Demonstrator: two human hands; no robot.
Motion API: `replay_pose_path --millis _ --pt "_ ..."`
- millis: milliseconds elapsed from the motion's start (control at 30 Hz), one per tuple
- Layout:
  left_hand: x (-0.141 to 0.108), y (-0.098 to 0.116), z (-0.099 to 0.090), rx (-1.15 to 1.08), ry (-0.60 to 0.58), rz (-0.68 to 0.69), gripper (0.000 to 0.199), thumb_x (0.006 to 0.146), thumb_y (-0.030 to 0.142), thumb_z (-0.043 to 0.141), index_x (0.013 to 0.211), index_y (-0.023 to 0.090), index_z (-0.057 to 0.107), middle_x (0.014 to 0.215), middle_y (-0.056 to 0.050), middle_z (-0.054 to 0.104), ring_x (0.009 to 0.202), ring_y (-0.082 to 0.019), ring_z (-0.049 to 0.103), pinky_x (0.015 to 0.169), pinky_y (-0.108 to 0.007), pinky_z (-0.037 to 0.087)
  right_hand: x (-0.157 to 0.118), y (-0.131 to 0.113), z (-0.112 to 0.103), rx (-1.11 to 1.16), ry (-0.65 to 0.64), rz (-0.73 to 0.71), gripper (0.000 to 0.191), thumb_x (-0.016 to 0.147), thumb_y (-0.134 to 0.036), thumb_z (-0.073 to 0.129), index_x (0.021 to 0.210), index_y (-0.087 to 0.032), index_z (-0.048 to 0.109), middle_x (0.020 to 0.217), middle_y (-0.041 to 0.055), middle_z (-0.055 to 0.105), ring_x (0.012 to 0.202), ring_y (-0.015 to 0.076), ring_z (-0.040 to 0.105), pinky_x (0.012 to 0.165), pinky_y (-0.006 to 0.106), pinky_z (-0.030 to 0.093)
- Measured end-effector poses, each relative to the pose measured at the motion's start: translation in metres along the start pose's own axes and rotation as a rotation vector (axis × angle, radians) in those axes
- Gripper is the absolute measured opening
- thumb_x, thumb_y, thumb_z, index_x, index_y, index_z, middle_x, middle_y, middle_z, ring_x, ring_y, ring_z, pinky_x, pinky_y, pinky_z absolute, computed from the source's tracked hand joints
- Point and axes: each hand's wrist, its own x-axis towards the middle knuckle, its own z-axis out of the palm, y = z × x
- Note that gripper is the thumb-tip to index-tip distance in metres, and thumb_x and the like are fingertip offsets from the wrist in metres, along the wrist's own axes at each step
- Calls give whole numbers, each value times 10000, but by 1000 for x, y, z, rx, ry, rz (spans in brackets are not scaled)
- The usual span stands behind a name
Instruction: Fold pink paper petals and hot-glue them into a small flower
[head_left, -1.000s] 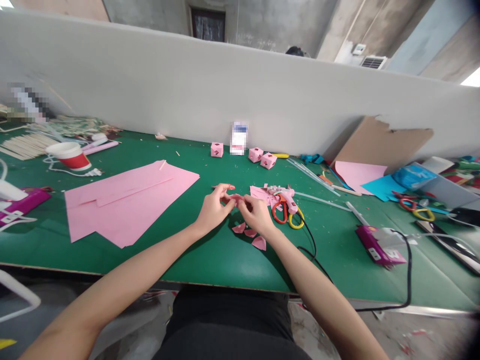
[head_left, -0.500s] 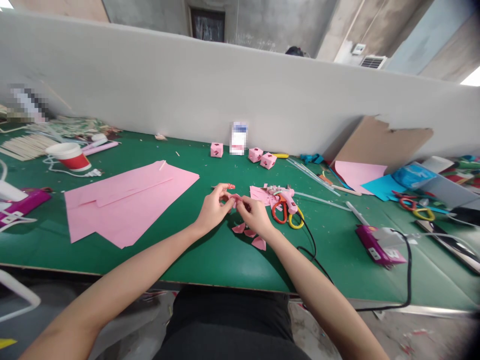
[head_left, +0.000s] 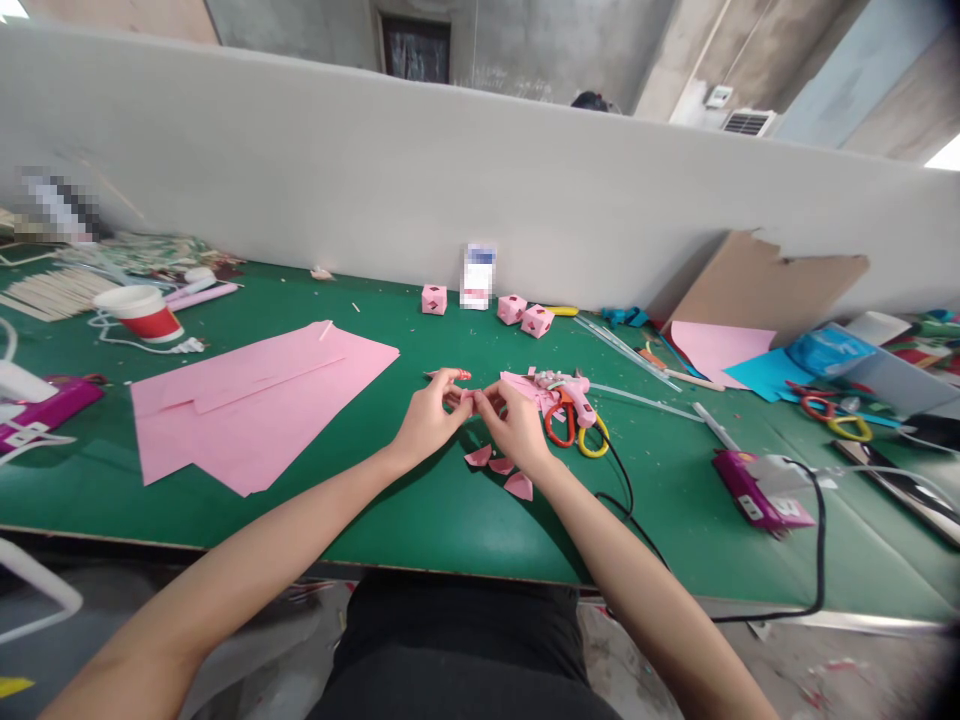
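My left hand (head_left: 433, 412) and my right hand (head_left: 511, 425) meet above the green table, fingertips pinched together on a small pink paper piece (head_left: 470, 395). Most of that piece is hidden by the fingers. Just below the hands lie several cut pink paper pieces (head_left: 517, 486). To the right of my right hand, a pink glue gun (head_left: 576, 395) rests by scissors (head_left: 592, 437) with red and yellow handles, over pink paper scraps (head_left: 521, 383). Three pink paper cubes with dark diamond-shaped openings, one being the left cube (head_left: 434, 299), stand at the back.
Large pink paper sheets (head_left: 255, 420) lie on the left, near a red-and-white paper cup (head_left: 142, 312). On the right are a purple power strip (head_left: 757, 490) with a black cable, a phone-like dark slab (head_left: 900, 485) and cardboard (head_left: 757, 285). A grey partition (head_left: 300, 170) bounds the back.
The right hand's fingers have shifted slightly up and spread a little around the pink paper piece. The left hand stays almost in place.
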Motion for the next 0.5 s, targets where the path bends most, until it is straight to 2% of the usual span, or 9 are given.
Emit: replay_pose_path --millis 300,500 --pt "1 -4 0 -22 9 -2 306 893 368 599 1136 191 540 878 -39 721 667 -155 696 613 -260 570 -1 3 2 -73 -42 -28 255 954 -379 495 799 -202 593 682 -1 628 550 126 527 536 252 352" --pt "1 -4 0 -10 -7 5 296 890 345 597 1134 185 545 880 -47 730 701 -165 709 605 -256 574 -1 5 2 -91 -5 -58 236 950 -358 502 798 -204 598 716 8 641 593 135 555 561 249 382"
